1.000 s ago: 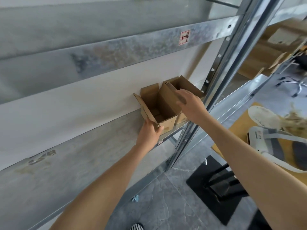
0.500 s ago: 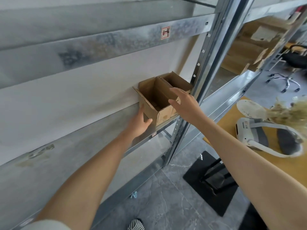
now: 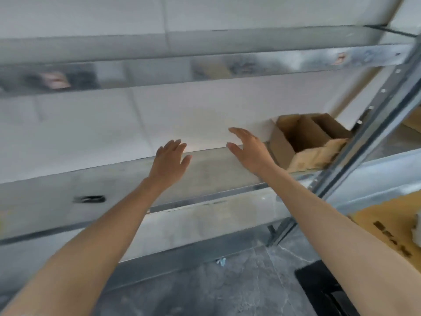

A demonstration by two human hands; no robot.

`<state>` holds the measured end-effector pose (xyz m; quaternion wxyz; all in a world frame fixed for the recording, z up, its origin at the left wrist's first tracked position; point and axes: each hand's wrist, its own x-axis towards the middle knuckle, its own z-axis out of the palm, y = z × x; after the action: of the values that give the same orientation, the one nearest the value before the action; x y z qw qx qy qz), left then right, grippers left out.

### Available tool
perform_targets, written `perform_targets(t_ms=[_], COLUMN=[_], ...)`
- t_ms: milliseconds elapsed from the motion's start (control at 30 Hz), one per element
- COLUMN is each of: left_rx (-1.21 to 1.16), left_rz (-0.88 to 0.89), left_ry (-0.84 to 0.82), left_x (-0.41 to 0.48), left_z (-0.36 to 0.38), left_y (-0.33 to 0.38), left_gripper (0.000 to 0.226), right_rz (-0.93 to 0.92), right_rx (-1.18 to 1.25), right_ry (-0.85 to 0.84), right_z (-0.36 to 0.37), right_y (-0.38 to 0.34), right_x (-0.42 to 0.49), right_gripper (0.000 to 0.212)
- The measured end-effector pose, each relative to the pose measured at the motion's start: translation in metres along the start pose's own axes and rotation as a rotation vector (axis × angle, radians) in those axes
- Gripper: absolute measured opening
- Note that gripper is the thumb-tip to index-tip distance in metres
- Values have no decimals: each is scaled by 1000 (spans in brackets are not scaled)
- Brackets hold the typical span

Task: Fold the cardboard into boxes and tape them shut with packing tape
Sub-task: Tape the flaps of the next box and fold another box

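Nothing in either grip: the right hand has its fingers spread and loose, thumb apart, holding air, and the left hand matches it, fingers fanned, back of the hand to the camera. Both hover clear of the cardboard boxes, and that's the relation that counts. The boxes lie to the right of both hands. The right hand is just beside their left wall but not touching, and the left hand is farther off on that same side. Two boxes, side by side, tops open, no tape that I can make out. The pair lines up along the shelf, so the long axis runs left to right. If a reach for them comes next, I'd judge the right hand has the short trip.

Outward from the boxes: they sit at the shelf's right end, close by the metal upright, with the white wall behind them. Above them is a galvanised beam, and below them grey stone floor. Down to their right there's a tan surface with dark print. Everything's motion-blurred, so finer detail is lost.
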<state>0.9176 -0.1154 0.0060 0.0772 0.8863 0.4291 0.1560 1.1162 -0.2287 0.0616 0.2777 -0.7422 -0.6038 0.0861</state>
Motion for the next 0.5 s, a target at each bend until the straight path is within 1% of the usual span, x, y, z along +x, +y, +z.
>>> perform_targets(t_ms=[200, 333, 500], left_rx=[82, 143, 179], left_rz=[-192, -329, -535], left_ry=[98, 156, 189], left_x=[-85, -157, -258], left_z=[-62, -105, -155], left_y=[-119, -208, -326], left_gripper=[45, 43, 42], right_rz=[-170, -273, -371], right_rx=[29, 87, 162], right_ry=[-88, -138, -215], right_z=[70, 127, 212], right_y=[-115, -207, -330], right_x=[16, 17, 5], right_gripper=[45, 44, 43])
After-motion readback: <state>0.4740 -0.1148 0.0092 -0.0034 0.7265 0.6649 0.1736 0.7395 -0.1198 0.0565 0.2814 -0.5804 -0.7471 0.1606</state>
